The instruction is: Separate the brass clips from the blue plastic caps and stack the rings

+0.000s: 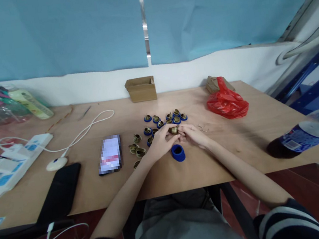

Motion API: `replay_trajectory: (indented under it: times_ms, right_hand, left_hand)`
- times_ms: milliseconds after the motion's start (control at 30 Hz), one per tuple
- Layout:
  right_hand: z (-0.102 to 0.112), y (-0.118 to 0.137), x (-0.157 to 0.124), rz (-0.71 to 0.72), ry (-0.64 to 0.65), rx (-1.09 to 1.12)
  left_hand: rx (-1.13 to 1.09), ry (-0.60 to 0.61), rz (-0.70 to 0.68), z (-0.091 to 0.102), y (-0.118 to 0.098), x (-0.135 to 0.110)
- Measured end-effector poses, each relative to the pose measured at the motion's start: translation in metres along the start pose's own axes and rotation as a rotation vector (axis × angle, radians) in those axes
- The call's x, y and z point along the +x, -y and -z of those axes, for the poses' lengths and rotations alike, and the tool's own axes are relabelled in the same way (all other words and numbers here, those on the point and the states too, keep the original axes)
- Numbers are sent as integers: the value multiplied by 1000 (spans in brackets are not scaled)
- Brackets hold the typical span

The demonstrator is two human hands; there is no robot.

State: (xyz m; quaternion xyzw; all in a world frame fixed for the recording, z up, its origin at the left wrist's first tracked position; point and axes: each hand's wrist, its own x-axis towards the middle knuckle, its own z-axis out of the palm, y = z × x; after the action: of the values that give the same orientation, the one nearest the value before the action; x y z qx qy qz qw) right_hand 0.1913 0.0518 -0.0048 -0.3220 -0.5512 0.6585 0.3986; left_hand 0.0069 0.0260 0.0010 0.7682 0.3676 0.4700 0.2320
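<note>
My left hand (160,141) and my right hand (192,134) meet above the wooden table (242,155), fingers pinched together on one small brass-coloured metal part (174,130). A stack of blue plastic rings (178,152) stands on the table just below my hands. Beyond my fingers lies a row of brass parts seated in blue rings (165,119). Several loose brass parts (136,149) lie to the left of my left hand.
A phone (110,154) lies left of the parts, with a black case (60,190) and a white power strip (12,161) further left. A small cardboard box (141,89) stands at the back, a red plastic bag (227,103) at the right, and a dark drink bottle (306,135) near the right edge.
</note>
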Motion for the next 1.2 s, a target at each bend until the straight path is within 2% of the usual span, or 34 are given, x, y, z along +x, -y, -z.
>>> replay_trajectory:
  times_ms: [200,333,400,467,533,600,733,933,1033,1200]
  right_hand:
    - [-6,7,-1,41,-48,-7]
    - [9,15,1,156,-195,-155]
    - [24,19,1,225,-345,-373]
    - [42,23,1,342,-516,-753]
    - [58,25,0,408,-604,-1072]
    - [70,26,0,384,-602,-1217]
    - [81,26,1,289,-582,-1287]
    - [81,29,-6,56,-440,-1488]
    - [81,29,-8,29,-397,-1510]
    - [81,29,-6,-8,-351,-1520]
  left_hand:
    - [-45,-58,76,-1,-1,1]
    - [-32,-160,139,1,4,3]
    - [-26,-199,174,3,8,3]
    - [-38,-217,220,4,12,4]
    - [-31,-230,260,4,15,4]
    - [23,-232,280,6,15,4]
    - [156,-155,281,10,11,4]
    - [239,26,186,14,11,3]
    - [332,149,121,17,9,2]
    - [578,287,131,22,3,-1]
